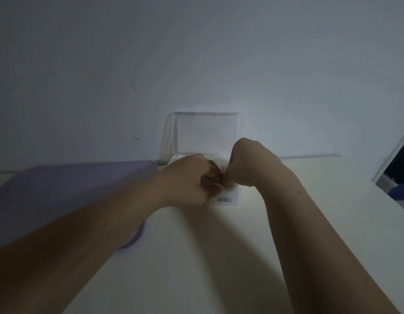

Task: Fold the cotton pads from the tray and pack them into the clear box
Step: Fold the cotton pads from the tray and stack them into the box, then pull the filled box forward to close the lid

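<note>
The clear box (226, 199) stands at the back middle of the white table, a barcode label on its front wall, and its clear lid (205, 132) is raised against the wall. My left hand (187, 180) and my right hand (248, 164) meet over the box's opening, fingertips pinched together on a white cotton pad (223, 165). Most of the pad and the box's inside are hidden behind my hands. White pads show at the box's back left edge (177, 157). The lilac tray (67, 189) lies to the left, partly under my left forearm; I see no pads on its visible part.
The white wall rises directly behind the box. At the far right edge a slanted white frame (393, 159) borders a dark area with something blue. The scene is dim.
</note>
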`<action>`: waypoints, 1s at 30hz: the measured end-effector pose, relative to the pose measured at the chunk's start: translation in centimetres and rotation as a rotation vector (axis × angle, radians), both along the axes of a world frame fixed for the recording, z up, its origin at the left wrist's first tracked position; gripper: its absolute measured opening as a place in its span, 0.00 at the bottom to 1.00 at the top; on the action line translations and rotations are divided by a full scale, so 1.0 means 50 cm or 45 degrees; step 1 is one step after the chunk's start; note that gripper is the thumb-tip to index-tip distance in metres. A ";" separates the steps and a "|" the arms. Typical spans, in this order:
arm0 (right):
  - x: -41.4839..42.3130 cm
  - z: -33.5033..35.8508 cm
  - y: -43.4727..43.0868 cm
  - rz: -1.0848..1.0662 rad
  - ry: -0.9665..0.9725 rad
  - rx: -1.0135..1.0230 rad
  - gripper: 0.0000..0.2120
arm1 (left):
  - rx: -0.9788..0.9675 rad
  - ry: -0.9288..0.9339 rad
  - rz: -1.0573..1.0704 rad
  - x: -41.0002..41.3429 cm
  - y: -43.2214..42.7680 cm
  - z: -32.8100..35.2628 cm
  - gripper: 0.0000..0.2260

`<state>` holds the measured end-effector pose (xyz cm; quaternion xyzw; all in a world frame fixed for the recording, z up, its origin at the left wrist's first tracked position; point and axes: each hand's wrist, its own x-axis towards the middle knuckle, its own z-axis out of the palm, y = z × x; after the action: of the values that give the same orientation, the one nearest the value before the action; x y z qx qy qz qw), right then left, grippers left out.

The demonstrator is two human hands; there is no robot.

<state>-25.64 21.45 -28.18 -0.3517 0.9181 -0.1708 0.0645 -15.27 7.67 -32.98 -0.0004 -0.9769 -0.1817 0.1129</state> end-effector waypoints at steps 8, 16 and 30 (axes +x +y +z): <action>0.025 -0.005 -0.014 0.002 0.129 0.187 0.11 | 0.195 0.151 0.021 0.016 0.003 -0.014 0.09; -0.024 -0.015 -0.007 0.001 0.023 0.084 0.14 | 0.107 0.173 0.065 0.020 0.005 -0.023 0.08; -0.076 -0.078 0.013 -0.183 -0.724 -0.765 0.19 | 1.038 0.278 0.891 0.079 -0.112 -0.034 0.13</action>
<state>-29.42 22.09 -32.09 -0.2289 0.7952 -0.5254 0.1978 -11.32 2.08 -34.69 0.3493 -0.7516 -0.4962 0.2584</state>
